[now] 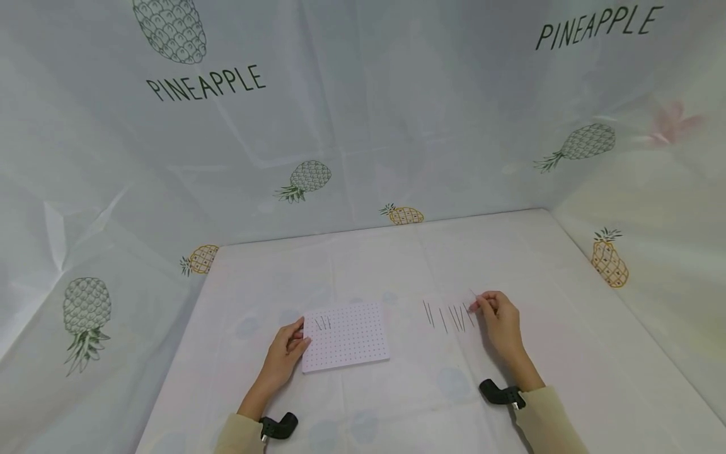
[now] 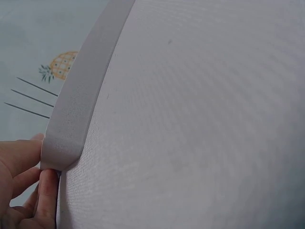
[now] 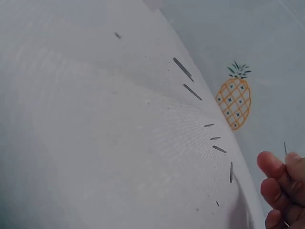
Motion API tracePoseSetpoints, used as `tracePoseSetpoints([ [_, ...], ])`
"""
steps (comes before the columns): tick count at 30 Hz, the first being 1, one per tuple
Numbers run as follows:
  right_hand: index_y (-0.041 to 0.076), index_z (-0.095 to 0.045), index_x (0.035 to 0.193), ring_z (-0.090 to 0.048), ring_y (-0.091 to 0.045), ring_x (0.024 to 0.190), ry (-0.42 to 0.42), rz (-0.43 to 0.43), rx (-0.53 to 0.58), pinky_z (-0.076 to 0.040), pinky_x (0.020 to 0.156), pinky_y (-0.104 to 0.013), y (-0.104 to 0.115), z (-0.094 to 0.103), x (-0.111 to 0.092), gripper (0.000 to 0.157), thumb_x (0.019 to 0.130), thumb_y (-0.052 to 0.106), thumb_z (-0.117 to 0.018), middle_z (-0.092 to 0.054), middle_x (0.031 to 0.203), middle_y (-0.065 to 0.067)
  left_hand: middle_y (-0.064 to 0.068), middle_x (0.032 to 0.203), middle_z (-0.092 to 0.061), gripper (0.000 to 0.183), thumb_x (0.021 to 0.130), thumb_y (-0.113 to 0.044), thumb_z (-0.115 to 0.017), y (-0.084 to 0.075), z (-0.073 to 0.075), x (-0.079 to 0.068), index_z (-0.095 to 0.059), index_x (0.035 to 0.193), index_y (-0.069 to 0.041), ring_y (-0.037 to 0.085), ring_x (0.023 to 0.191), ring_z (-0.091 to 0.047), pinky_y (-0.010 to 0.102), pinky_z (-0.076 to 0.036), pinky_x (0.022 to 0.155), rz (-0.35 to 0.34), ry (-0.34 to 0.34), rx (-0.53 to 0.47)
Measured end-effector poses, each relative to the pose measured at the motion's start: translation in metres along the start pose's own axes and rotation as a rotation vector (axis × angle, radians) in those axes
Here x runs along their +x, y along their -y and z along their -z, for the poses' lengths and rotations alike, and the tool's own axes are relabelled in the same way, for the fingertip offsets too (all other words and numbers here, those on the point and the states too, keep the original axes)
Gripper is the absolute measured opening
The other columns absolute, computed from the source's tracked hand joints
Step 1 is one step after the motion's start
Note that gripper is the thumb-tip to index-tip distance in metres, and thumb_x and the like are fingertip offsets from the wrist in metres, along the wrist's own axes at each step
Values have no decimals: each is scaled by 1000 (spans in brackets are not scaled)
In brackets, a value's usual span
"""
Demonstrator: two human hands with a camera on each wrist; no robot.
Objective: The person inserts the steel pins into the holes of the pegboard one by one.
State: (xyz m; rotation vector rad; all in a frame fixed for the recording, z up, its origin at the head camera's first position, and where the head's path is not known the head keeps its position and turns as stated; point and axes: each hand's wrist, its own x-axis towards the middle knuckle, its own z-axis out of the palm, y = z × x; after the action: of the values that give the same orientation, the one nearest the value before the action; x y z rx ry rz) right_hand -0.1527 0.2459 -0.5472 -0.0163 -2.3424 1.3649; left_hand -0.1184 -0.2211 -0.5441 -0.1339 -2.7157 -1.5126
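Observation:
A white board [image 1: 354,343] dotted with a grid of small holes lies left of the middle of the table. My left hand [image 1: 282,354] grips its left edge, thumb and fingers at the corner in the left wrist view. Three thin dark metal pins [image 2: 32,97] stand up from the board near its upper left corner. Over on the right, my right hand [image 1: 501,320] pinches another thin pin [image 3: 285,149] between thumb and index finger, tip sticking up. Several loose pins [image 3: 183,69] lie in a rough row on the cloth just left of that hand.
A white cloth [image 1: 397,397] covers the table, with a pineapple-print sheet [image 1: 363,126] hung behind and at the sides. Each wrist carries a black camera mount, the left one [image 1: 279,427] near the front and the right one [image 1: 500,393] farther right.

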Motion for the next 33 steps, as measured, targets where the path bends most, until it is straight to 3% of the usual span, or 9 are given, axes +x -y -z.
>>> tracePoseSetpoints([
  [3,-6,-62,109,-54,-13,68,-20,-6,60,-38,55,-14,1,-1,3,16,101,7,-58,-70,79,-13,15,125,-53,55,98,-9,-65,0,0,0,-44,148,1,23,109,-50,17,-46,93,7,2,0],
  [7,-10,-64,118,-60,-14,69,-23,50,187,-44,63,-13,4,-4,9,22,100,0,-58,-70,80,-19,15,124,-53,55,98,-10,-65,0,1,0,-44,148,1,23,109,-51,18,-46,93,14,2,-1],
  [13,-19,-64,107,-66,-27,71,30,67,322,-52,63,-21,26,-5,13,16,98,-10,-55,-67,82,-31,15,124,-53,56,98,-9,-65,1,1,-1,-44,148,1,23,109,-50,16,-46,93,10,5,-11],
  [17,-21,-62,106,-66,-32,75,62,3,315,-53,63,-24,50,-2,14,18,99,-7,-54,-66,87,-35,14,124,-53,56,98,-9,-65,2,1,-1,-44,148,0,23,109,-50,15,-45,93,6,7,-14],
  [21,-17,-62,110,-68,-29,80,68,-51,283,-53,66,-25,62,-3,15,20,102,-1,-53,-68,91,-33,14,124,-53,56,98,-12,-65,3,1,-1,-44,148,1,23,109,-51,16,-46,93,-9,4,-10],
  [25,-14,-61,113,-69,-22,85,65,-65,277,-52,71,-26,60,-7,18,22,103,4,-53,-70,95,-29,13,123,-54,55,98,-13,-65,3,0,-1,-44,148,0,23,108,-51,16,-46,92,-23,-2,-2],
  [33,-12,-58,117,-63,-27,92,97,-105,349,-50,80,-26,42,-23,21,31,104,16,-56,-72,98,-22,14,124,-54,55,98,-11,-65,3,1,0,-45,148,0,23,109,-51,18,-46,93,-11,-5,-5],
])
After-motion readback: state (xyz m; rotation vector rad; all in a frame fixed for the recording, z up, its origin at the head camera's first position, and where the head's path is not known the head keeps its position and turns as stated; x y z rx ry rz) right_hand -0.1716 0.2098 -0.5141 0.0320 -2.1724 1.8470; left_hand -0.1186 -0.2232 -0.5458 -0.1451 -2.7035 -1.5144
